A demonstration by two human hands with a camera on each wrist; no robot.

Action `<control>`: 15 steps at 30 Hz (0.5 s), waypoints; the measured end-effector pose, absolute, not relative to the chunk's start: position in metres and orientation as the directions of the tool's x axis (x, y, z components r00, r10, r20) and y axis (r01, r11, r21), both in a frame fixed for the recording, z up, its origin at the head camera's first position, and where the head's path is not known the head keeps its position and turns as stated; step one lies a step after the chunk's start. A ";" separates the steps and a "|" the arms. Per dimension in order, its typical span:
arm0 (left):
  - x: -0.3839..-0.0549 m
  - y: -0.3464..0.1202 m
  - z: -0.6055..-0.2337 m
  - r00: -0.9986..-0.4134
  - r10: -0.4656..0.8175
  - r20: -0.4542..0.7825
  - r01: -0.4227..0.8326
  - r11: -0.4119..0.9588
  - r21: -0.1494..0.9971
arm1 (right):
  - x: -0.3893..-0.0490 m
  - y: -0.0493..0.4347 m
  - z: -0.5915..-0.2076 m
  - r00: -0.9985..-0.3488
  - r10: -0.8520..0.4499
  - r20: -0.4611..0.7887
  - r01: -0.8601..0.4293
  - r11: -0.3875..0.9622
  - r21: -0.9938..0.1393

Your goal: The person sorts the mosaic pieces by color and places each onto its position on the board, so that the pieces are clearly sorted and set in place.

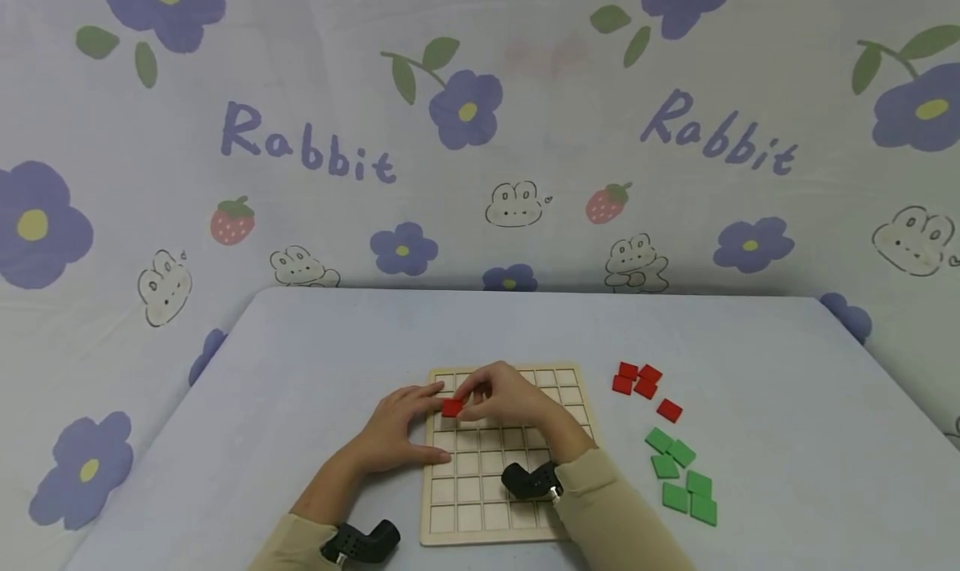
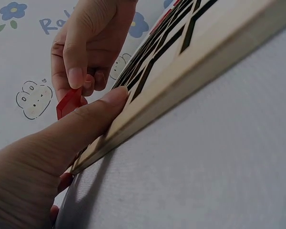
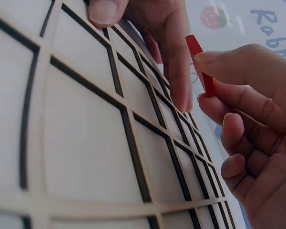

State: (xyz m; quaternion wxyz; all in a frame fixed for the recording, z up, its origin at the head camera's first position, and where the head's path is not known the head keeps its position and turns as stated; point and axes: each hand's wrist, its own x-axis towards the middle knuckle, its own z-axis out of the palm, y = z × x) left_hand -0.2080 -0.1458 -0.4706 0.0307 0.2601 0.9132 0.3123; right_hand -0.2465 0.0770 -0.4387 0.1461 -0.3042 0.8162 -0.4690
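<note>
My right grip [image 1: 501, 398] pinches a red tile [image 1: 452, 408] between thumb and fingertips, holding it raised over the far left part of the wooden grid board [image 1: 480, 538], close to its left edge. My left grip [image 1: 396, 431] grasps nothing: its fingers lie extended, the thumb resting on the board's left border and the fingertips farther up that same side, just beside the tile; whether one of them touches it I cannot tell. The likeliest trouble, as I judge it, is the tile coming down askew, because I have it by one side only and the thin dividers could catch a corner and prop it up. My left fingertips crowd that spot too, so they could knock the tile or get trapped beneath it. If I let go too soon, it might drop across two compartments; if I press hard against a divider while the left thumb bears lightly, the board could slide on the smooth desk [image 1: 337, 338]. The loose red tiles [image 1: 622, 385] and green tiles [image 1: 675, 497] lie beyond the board's right side, where a careless sweep of my right sleeve [image 1: 615, 513] might scatter them.
</note>
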 end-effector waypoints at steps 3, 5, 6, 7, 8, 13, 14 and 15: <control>-0.209 -0.145 -0.472 -0.865 0.490 0.109 0.455 0.675 0.581 | -0.246 0.074 -0.440 -0.770 -0.636 0.050 -0.375 0.389 -0.842; -0.210 -0.144 -0.472 -0.867 0.486 0.112 0.454 0.675 0.582 | -0.246 0.073 -0.441 -0.768 -0.638 0.056 -0.387 0.393 -0.834; -0.210 -0.144 -0.472 -0.867 0.485 0.114 0.454 0.675 0.582 | -0.247 0.072 -0.442 -0.767 -0.638 0.059 -0.394 0.397 -0.829; -0.210 -0.144 -0.472 -0.867 0.485 0.117 0.455 0.673 0.583 | -0.247 0.071 -0.442 -0.767 -0.639 0.062 -0.401 0.401 -0.824; -0.210 -0.143 -0.472 -0.867 0.484 0.118 0.455 0.672 0.584 | -0.247 0.070 -0.443 -0.765 -0.641 0.065 -0.405 0.400 -0.822; -0.211 -0.143 -0.473 -0.863 0.488 0.129 0.464 0.666 0.584 | -0.247 0.069 -0.445 -0.758 -0.649 0.069 -0.414 0.397 -0.819; -0.211 -0.143 -0.473 -0.862 0.489 0.132 0.466 0.665 0.584 | -0.246 0.068 -0.445 -0.758 -0.649 0.066 -0.413 0.399 -0.819; -0.212 -0.144 -0.473 -0.861 0.490 0.134 0.468 0.663 0.584 | -0.246 0.068 -0.445 -0.759 -0.648 0.064 -0.412 0.402 -0.818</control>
